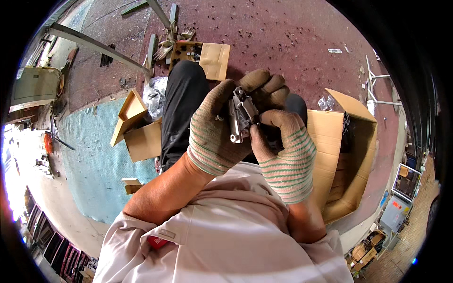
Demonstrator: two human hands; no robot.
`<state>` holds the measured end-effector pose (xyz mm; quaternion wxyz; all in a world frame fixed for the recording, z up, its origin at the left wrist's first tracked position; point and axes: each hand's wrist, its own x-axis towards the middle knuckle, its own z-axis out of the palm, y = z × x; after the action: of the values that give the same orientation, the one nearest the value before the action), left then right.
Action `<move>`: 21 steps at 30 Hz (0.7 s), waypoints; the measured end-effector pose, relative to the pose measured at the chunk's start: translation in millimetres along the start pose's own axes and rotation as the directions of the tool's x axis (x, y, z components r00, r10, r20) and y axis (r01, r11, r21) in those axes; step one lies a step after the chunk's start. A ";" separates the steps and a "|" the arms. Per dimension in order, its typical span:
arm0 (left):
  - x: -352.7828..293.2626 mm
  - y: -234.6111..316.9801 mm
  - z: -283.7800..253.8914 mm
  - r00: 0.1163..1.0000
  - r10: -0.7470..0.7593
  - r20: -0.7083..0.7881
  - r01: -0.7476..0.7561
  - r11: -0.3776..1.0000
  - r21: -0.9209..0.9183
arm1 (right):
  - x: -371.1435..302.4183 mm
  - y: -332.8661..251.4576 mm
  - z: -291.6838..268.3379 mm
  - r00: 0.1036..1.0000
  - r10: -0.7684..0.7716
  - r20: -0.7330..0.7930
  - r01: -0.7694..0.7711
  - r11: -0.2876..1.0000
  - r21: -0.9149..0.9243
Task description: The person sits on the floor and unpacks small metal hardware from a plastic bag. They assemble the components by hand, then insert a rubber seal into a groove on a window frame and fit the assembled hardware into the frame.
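Observation:
Above my lap, a silvery metal bracket-like part [242,114] with slots and a round tube-shaped lower end stands out from dark fingers. My left hand [214,125] is closed around it, thumb along its left side and fingers curled over from behind. My right hand [289,148] is bent in a pinch at the part's lower right edge, thumb tip against it; anything small between that thumb and forefinger is hidden. Both hands wear knitted gloves, pale with green stripes and brown-coated over the fingers.
By my right leg stands an open cardboard box [351,174], its inside partly dark. Beyond my left knee, a shallow carton [214,61] holds small dark parts, near work gloves [163,49]. Cardboard pieces [144,141] and clear plastic [155,96] lie left. Dark bits dot the reddish floor [283,28].

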<state>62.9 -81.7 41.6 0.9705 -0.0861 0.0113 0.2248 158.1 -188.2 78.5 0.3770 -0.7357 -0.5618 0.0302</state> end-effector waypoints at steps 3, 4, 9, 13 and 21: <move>-6.2 3.3 3.1 1.000 0.028 -0.002 -0.028 0.999 0.029 | -1.2 -1.5 6.2 0.999 -0.040 -0.035 0.039 0.999 -0.012; -8.3 3.6 3.4 0.999 0.035 0.002 -0.035 0.999 0.025 | -1.7 -1.7 8.0 0.998 -0.055 -0.041 0.055 0.998 -0.015; -12.5 6.2 12.3 0.996 0.085 0.019 -0.087 0.991 0.098 | -0.6 -6.9 12.6 0.993 -0.053 -0.103 0.061 0.995 0.077; -7.9 7.5 6.8 0.972 0.089 0.218 -0.115 0.987 0.112 | 3.8 -11.4 7.8 0.995 0.000 -0.100 0.014 0.990 0.144; -5.9 8.2 7.0 0.970 0.065 0.236 -0.085 0.993 0.079 | -3.2 -2.4 7.4 0.987 0.004 -0.162 0.017 0.991 0.130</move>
<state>53.8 -75.8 47.5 0.9588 -0.0157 -0.0893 0.2692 151.5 -186.8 73.4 0.4691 -0.7075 -0.5285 0.0059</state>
